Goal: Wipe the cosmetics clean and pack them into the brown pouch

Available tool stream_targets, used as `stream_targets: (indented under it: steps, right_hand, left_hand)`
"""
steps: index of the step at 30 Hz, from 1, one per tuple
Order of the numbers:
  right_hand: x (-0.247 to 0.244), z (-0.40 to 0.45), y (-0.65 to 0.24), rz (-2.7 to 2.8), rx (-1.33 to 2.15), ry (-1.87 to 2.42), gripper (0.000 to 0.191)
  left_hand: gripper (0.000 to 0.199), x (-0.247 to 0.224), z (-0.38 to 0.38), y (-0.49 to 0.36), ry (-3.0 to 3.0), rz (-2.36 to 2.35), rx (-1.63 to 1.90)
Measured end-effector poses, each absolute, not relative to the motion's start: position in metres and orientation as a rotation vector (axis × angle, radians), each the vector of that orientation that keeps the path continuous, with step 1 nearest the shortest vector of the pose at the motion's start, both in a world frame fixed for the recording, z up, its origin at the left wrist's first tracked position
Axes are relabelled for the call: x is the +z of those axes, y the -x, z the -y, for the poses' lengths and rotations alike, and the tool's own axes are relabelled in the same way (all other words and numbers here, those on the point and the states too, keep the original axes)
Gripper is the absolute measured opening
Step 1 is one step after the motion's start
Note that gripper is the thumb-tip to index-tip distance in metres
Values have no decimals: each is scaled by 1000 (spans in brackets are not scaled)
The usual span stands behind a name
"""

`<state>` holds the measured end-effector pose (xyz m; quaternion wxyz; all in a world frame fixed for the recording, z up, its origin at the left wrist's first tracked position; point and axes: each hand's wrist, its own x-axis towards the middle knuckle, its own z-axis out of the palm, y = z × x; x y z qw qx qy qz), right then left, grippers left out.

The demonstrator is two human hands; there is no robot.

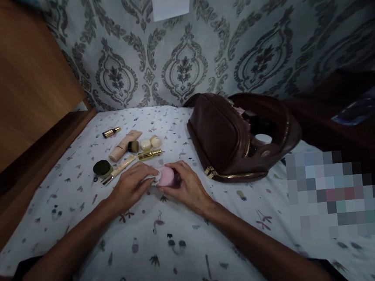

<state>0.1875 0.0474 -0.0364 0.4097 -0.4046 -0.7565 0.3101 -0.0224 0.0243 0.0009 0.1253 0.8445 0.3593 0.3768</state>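
My right hand (188,187) is closed around a small round jar with a pink top (166,176), tilted with its pink face toward my left hand. My left hand (132,184) pinches something white and crumpled, like a tissue (157,177), against the jar's left edge. Just beyond my left hand lie a gold tube (149,154) and a slim cream tube (124,164) with a silvery end. Behind them are a beige squeeze tube (125,145), a small dark-lidded jar (133,146) and two cream-coloured little pots (145,144). A round dark-lidded jar (102,168) sits farther left.
A brown leather bag (218,131) stands unzipped on the right, with a white-lidded container (262,139) inside. A gold and black lipstick-like tube (111,132) lies at the back left. Wooden furniture (20,72) borders the patterned sheet (144,249). A patterned curtain or wall covering (154,64) rises behind.
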Motion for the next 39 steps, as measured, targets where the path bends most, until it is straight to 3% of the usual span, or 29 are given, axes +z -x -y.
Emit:
stream_targets:
  steps: [10, 15, 29, 39]
  right_hand:
    - [-38, -49, -188, 1689, 1300, 969, 50]
    - [-41, -49, -190, 1747, 1223, 922, 69]
    - [-38, -55, -192, 1724, 1250, 942, 49]
    - [-37, -60, -198, 1717, 1363, 876, 60]
  left_hand:
    - [22, -2, -29, 25, -1902, -1278, 1165]
    - [20, -1, -28, 22, -1942, -1285, 1169]
    - [16, 2, -20, 13, -2473, -963, 1276]
    - [18, 0, -21, 14, -2525, -978, 1228]
